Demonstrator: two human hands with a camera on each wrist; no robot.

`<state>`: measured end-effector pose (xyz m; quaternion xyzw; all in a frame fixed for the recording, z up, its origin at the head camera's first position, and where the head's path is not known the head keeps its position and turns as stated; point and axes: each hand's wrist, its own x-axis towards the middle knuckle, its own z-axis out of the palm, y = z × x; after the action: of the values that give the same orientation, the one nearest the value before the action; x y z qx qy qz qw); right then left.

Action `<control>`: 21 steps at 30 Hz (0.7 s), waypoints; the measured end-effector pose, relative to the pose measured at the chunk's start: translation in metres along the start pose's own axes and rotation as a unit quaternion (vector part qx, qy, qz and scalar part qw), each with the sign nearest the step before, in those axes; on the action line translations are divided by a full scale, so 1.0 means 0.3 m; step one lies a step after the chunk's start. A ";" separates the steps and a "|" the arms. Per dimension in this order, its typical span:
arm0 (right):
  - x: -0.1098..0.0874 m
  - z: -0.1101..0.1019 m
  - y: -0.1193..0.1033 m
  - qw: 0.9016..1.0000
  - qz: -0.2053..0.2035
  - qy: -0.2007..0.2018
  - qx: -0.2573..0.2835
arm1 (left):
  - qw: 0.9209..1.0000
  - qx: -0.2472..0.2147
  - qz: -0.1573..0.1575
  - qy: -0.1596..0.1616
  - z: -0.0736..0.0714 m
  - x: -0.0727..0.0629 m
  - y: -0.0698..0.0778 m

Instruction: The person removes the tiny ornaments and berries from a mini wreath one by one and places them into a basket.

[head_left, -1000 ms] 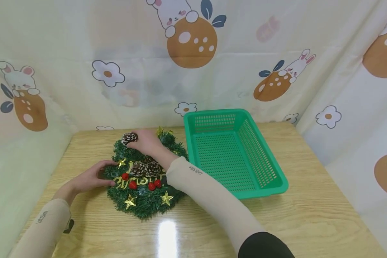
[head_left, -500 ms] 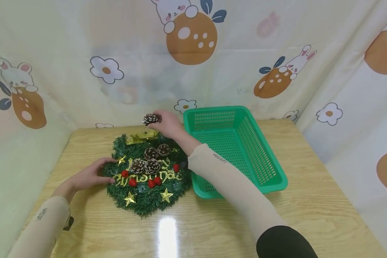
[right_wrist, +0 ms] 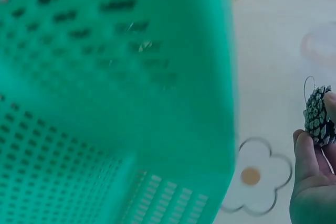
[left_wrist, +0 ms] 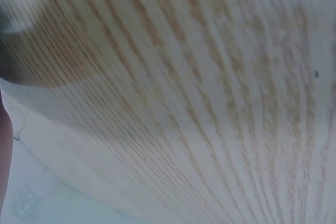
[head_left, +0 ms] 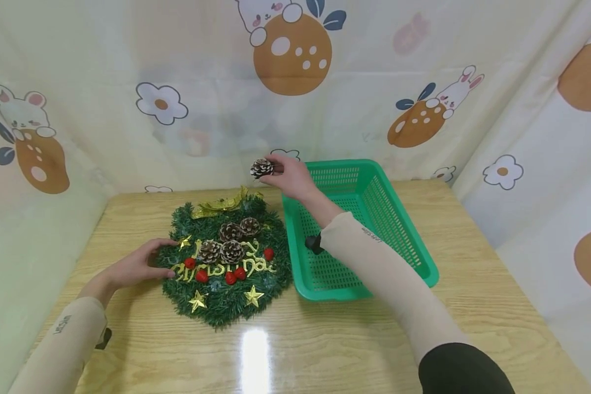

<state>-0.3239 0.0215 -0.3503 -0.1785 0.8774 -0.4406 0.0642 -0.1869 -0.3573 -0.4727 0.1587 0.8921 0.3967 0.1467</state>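
Note:
A white-tipped pine cone [head_left: 261, 168] is pinched in my right hand [head_left: 291, 176], raised near the back left corner of the green basket [head_left: 301, 273]. In the right wrist view a thin wire loop stands out from this pine cone [right_wrist: 317, 116]. My left hand [head_left: 136, 265] touches the left edge of a green wreath [head_left: 221, 312], thumb and fingers spread apart. The wreath lies on the table and bears several pine cones, red berries, gold stars, gold lettering and a gold ribbon [head_left: 219, 207] at its top. The left wrist view shows mostly blurred wood grain.
The basket stands on the wooden table [head_left: 473, 306], just right of the wreath, with its inside partly hidden by my right forearm. A patterned curtain [head_left: 216, 126] hangs behind the table and along both sides.
My right hand has lifted the pine cone off the top of the wreath and carried it right and up toward the basket. This uncovered the gold ribbon. My left hand has stayed at the wreath.

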 end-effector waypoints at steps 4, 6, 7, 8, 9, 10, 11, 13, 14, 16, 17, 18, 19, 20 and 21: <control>-0.012 -0.047 0.044 0.999 0.018 0.007 0.036 | 1.000 -0.002 -0.001 0.000 0.000 0.000 0.002; -0.016 -0.068 0.069 0.998 0.026 0.009 0.053 | 1.000 -0.003 0.000 0.001 0.000 -0.001 0.002; -0.019 -0.078 0.082 0.998 0.030 0.009 0.063 | 1.000 -0.004 0.000 0.001 -0.001 -0.001 0.003; -0.021 -0.087 0.095 0.997 0.032 0.010 0.067 | 1.000 -0.004 0.000 0.001 -0.001 -0.001 0.003; -0.021 -0.094 0.109 0.997 0.033 0.012 0.069 | 1.000 -0.004 0.000 0.001 -0.002 -0.002 0.003; -0.022 -0.102 0.123 0.997 0.036 0.013 0.068 | 1.000 -0.004 0.001 0.000 -0.003 -0.003 0.003; -0.023 -0.108 0.136 0.997 0.037 0.015 0.068 | 1.000 -0.004 0.001 0.000 -0.003 -0.003 0.004; -0.025 -0.118 0.164 0.997 0.036 0.017 0.060 | 1.000 -0.003 0.003 0.000 -0.003 -0.004 0.008; -0.026 -0.122 0.177 0.998 0.035 0.018 0.051 | 1.000 -0.003 0.003 -0.001 -0.003 -0.005 0.009; -0.026 -0.128 0.202 0.998 0.040 0.015 0.037 | 1.000 -0.004 0.005 -0.001 -0.001 -0.006 0.011; -0.026 -0.131 0.214 0.999 0.042 0.014 0.031 | 1.000 -0.005 0.006 -0.001 0.000 -0.006 0.012; -0.025 -0.132 0.226 0.999 0.046 0.013 0.025 | 1.000 -0.005 0.007 -0.001 0.001 -0.005 0.012; -0.025 -0.134 0.236 0.998 0.052 0.012 0.019 | 1.000 -0.006 0.008 0.000 0.002 -0.005 0.013; -0.025 -0.135 0.247 0.998 0.059 0.011 0.010 | 1.000 -0.008 0.008 -0.001 0.002 -0.004 0.014; -0.025 -0.135 0.260 0.998 0.065 0.007 0.003 | 1.000 -0.008 0.009 0.000 0.002 -0.002 0.015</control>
<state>-0.3480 0.0974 -0.3881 -0.1177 0.8862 -0.4395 0.0874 -0.1853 -0.3543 -0.4696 0.1655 0.8873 0.4053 0.1447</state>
